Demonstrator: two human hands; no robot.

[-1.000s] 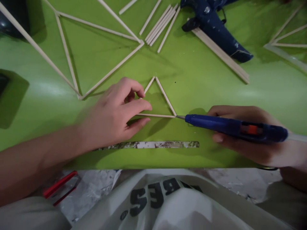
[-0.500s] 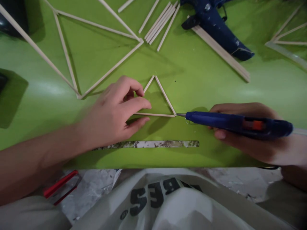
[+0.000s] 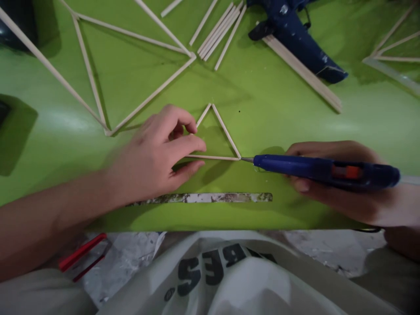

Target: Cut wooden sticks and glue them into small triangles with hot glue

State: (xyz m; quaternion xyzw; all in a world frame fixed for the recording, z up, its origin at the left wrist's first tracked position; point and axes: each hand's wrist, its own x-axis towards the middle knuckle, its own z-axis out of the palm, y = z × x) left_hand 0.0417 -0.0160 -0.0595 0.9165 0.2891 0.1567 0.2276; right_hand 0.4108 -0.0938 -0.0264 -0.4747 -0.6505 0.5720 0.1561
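A small triangle of thin wooden sticks (image 3: 226,130) lies on the green table. My left hand (image 3: 157,148) is closed over its left side, with the bottom stick (image 3: 215,157) running in between the thumb and fingers. That hand covers the triangle's left corner. In my right hand (image 3: 348,197) is a blue glue gun (image 3: 292,165) with an orange part on its body. Its metal tip touches, or nearly touches, the right corner, where two sticks meet. At the top, the two sticks stand very close together.
A larger stick frame (image 3: 152,94) occupies the upper left. Several loose sticks (image 3: 218,33) lie at the top, beside a dark blue glue gun (image 3: 305,43) resting by wooden strips (image 3: 305,74). Another stick frame (image 3: 393,57) is far right. A stained flat strip (image 3: 226,197) lies near the front edge.
Almost nothing differs. The glue gun and my right hand have shifted very slightly, with the tip still at the triangle's right corner.
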